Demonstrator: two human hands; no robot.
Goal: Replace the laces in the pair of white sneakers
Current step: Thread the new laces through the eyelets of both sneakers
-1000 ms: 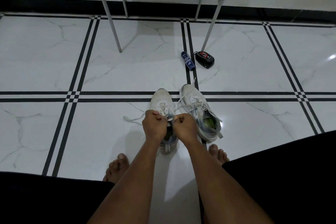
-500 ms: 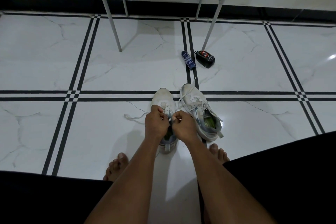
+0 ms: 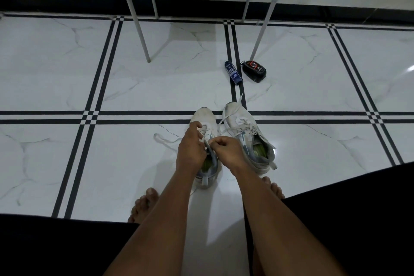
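Pinching lace (image 3: 207,141), left hand (image 3: 190,148) apparently crept forward.

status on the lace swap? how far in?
Early. Nothing looks finished: the right sneaker is still laced, its ends lying loose. In hand: the left hand and right hand both pinch the lace over the left sneaker, one end trailing on the floor. No replacement laces are visible. Left: finish the left sneaker, then do the right one.

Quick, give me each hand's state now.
Left hand: pinches the lace on the left sneaker.
Right hand: curled, pinching the same lace.
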